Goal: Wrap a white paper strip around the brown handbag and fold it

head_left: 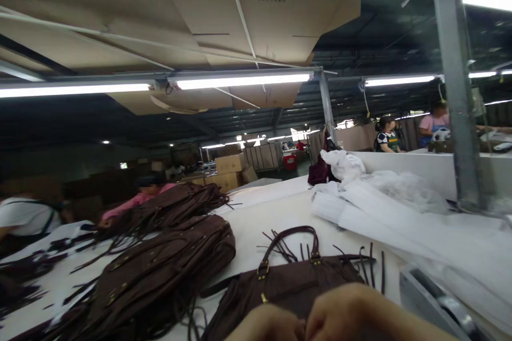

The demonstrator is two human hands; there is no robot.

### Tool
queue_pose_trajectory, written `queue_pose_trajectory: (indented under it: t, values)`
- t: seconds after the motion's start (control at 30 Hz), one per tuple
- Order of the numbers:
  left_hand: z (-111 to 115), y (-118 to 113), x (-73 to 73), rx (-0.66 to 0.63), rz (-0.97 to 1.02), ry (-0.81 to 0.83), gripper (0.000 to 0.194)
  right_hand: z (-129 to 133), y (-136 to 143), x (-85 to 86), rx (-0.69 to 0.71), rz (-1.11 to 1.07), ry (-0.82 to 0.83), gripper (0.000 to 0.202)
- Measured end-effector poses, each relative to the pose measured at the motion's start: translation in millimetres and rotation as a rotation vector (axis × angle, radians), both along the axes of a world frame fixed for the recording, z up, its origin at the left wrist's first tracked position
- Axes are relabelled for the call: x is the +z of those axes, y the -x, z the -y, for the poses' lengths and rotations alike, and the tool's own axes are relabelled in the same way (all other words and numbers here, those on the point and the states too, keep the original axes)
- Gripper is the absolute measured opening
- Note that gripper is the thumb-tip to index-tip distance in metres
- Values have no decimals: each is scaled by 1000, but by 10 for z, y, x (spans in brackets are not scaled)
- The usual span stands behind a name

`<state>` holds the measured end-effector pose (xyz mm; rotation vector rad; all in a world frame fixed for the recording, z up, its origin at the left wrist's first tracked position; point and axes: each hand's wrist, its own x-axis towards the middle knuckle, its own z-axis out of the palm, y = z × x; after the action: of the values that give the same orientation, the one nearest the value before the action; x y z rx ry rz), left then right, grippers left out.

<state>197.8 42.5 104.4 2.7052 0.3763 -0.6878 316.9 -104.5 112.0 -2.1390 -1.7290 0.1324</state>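
A dark brown handbag [288, 283] with an arched handle [294, 230], brass-coloured fittings and thin dangling strips lies on the white table right in front of me. My left hand [266, 325] and my right hand [352, 306] come together over its near side at the bottom edge of the view. Both look closed, with the fingers curled inward and down. Their fingertips are hidden, so what they pinch does not show. To the left lies a pile of similar brown bags [160, 272], with straps and strips trailing from it.
White wrapping sheets [400, 208] cover the table's right side, beside a grey metal tape dispenser [440, 298]. A maroon bag [319, 172] sits farther back. A metal post [458, 85] rises at right. Across the left side, a person in pink [140, 202] reaches toward the bags; another wears white [28, 218].
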Motion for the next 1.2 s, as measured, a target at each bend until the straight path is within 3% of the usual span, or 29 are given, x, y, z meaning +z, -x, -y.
queue_pose_trajectory:
  t: [0.03,0.1,0.17,0.3,0.43,0.53,0.63,0.77,0.9,1.03,1.2]
  values:
    - [-73,-156,143,55,1,-10,14,-122,-174,54,-42,-51,15,30]
    - [-210,-474,328,188,76,-73,27,-374,-497,98,-161,-119,-9,29]
    - [-316,-747,335,345,222,-197,33,-604,-755,20,-301,-151,-72,28]
    - [-424,-1101,-30,630,410,-434,39,-908,-1059,-448,-524,-218,-126,25]
    - [-554,-1364,-399,744,486,-482,48,-1036,-1227,-879,-641,-270,-139,29]
    - [-679,-1545,-536,754,511,-421,45,-1081,-1313,-955,-662,-271,-146,37]
    - [-741,-1637,-589,743,537,-352,39,-1103,-1315,-895,-667,-244,-153,36]
    - [-735,-1599,-581,734,608,-281,40,-1114,-1240,-816,-655,-244,-206,53]
    - [-766,-1526,-578,718,728,-167,51,-1130,-1266,-853,-591,-385,-325,73]
    - [-862,-1536,-639,675,857,26,68,-1136,-1374,-887,-456,-682,-508,79]
    - [-846,-1626,-646,475,963,275,60,-1064,-1407,-797,-142,-966,-707,62]
